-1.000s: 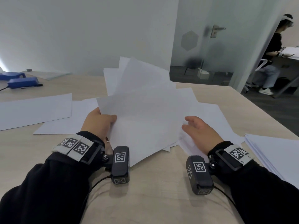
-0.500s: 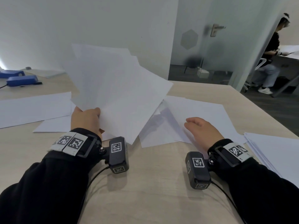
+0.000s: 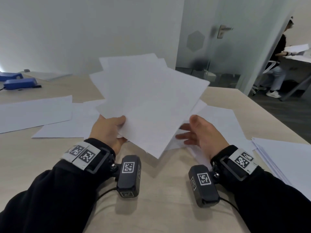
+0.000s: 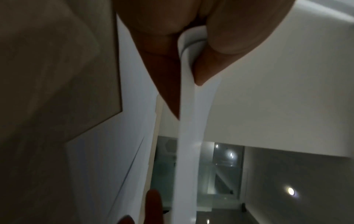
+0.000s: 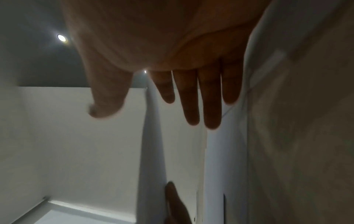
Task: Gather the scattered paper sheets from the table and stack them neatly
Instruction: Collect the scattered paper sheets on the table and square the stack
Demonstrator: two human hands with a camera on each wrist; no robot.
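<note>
A fanned bundle of white paper sheets (image 3: 148,101) is lifted off the table, tilted up towards me. My left hand (image 3: 109,130) pinches its lower left edge, thumb on top and fingers beneath; in the left wrist view the sheets (image 4: 188,106) run between thumb and fingers. My right hand (image 3: 196,132) is open beside the bundle's right edge, palm turned inward, fingers (image 5: 193,104) straight and reaching under the sheets. More loose sheets (image 3: 222,118) lie flat on the table under and right of the bundle, others (image 3: 33,111) at the left.
A stack of paper (image 3: 286,155) sits at the table's right edge. Two blue staplers (image 3: 20,83) lie at the far left. The wooden table (image 3: 159,190) is bare in front of me. A seated person (image 3: 277,64) is beyond the glass door at right.
My left hand has swung the lifted bundle from the left back towards the centre. My right hand has risen off the table sheets and turned palm inward towards the bundle's right edge.
</note>
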